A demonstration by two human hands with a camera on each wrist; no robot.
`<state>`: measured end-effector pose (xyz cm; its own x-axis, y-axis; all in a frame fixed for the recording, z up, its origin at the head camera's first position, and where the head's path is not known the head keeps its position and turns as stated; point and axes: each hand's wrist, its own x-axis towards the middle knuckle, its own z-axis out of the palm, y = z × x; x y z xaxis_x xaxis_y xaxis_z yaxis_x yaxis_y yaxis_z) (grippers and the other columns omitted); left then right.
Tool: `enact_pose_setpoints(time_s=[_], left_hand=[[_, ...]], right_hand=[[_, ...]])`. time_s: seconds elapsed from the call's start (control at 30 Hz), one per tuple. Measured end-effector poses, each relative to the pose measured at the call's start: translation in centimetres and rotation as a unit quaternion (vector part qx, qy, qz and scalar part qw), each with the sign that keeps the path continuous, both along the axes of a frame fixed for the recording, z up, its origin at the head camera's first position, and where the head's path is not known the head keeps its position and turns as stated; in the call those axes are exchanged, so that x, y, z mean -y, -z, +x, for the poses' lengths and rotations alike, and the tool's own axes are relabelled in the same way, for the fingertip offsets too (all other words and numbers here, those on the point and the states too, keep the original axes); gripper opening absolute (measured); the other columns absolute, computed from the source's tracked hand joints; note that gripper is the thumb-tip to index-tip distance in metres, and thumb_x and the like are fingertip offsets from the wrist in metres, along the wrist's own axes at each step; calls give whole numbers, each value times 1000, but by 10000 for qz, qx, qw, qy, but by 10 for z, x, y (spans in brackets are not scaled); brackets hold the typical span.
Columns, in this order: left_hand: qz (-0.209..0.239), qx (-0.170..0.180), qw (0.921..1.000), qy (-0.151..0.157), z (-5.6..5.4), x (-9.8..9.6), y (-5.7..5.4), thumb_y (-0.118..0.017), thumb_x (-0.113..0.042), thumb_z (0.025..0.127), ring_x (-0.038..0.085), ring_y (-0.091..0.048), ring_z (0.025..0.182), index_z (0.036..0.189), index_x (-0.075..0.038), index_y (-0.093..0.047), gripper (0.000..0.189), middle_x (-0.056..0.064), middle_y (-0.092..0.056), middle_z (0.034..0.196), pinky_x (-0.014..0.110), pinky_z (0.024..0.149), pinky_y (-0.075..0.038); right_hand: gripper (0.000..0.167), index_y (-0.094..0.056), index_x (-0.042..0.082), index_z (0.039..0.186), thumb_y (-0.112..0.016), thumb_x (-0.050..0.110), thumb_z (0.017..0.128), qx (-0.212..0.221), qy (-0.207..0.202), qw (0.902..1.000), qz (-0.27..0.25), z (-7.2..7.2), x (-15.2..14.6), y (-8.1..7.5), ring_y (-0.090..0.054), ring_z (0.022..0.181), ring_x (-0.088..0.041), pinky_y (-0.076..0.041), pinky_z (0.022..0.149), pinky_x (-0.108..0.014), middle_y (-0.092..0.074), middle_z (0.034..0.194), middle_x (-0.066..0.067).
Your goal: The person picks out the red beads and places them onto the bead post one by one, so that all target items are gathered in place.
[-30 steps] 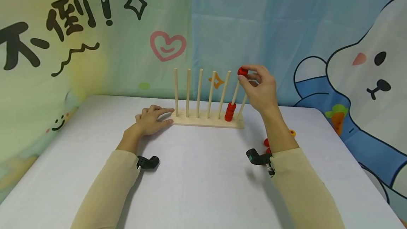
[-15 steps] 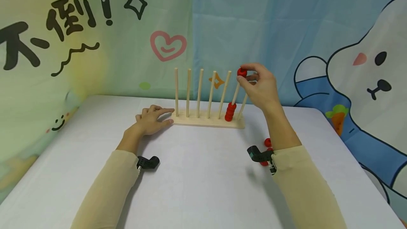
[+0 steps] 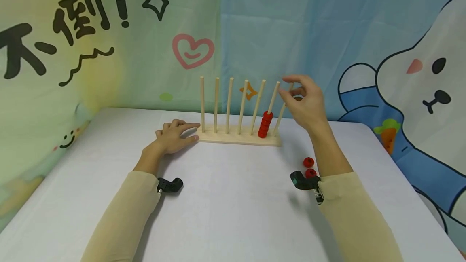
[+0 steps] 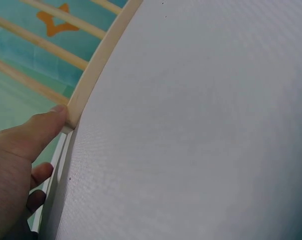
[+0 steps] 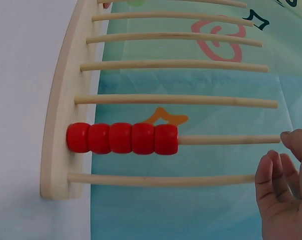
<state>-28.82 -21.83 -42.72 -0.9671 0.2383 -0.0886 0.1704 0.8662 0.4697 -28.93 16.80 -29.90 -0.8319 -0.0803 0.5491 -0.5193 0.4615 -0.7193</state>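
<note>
A wooden rack with a flat base (image 3: 236,138) and a row of upright pegs stands on the white table. Several red beads (image 3: 265,124) are stacked at the bottom of the second peg from the right; the right wrist view shows these red beads (image 5: 121,138) touching one another. My right hand (image 3: 306,102) is beside the top of that peg, thumb and fingers parted, nothing between them. At the rack's left end, my left hand (image 3: 174,136) touches the base with straight index finger and thumb. The left wrist view has the thumb (image 4: 45,125) against the base's corner.
Two loose red beads, one farther back (image 3: 308,162) and one nearer (image 3: 310,173), lie beside the right forearm, the nearer partly behind the black wrist camera (image 3: 305,181). A printed cloth backdrop (image 3: 247,31) hangs behind the table (image 3: 225,205).
My right hand has let go of a red bead at the peg's top. That bead now sits on the stack below, and the hand has moved slightly right. The left hand has stayed put.
</note>
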Motion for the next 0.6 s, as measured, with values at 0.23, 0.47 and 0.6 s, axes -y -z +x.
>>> enact_pose_setpoints(time_s=[0.23, 0.47, 0.6], left_hand=[[-6, -6, 10000, 0, 2, 0, -1, -51, -63, 100, 46, -27, 139, 156, -40, -43, 61, 13, -31, 159, 62, 94, -24], [-14, 0, 10000, 13, 2, -1, -2, -51, -63, 100, 47, -27, 139, 156, -40, -43, 61, 13, -31, 159, 63, 95, -24], [-40, 33, 10000, 12, 1, -1, -3, -51, -63, 100, 47, -26, 139, 156, -40, -42, 62, 14, -30, 159, 63, 96, -25]], right_hand=[[27, -69, 5, 124, -70, 8, 97, -328, -289, 9990, 117, 4, -7, 5, -65, 81, -6, -53, 74, -18, -61, 121, -7], [30, -69, 6, 126, -71, 5, 96, -353, -388, 9981, 328, 10, -16, 14, -62, 87, -4, -51, 79, -15, -61, 128, -12], [29, -68, 5, 125, -70, 5, 96, -330, -439, 9974, 472, 13, -24, 17, -63, 90, -3, -50, 80, -16, -63, 122, -14]])
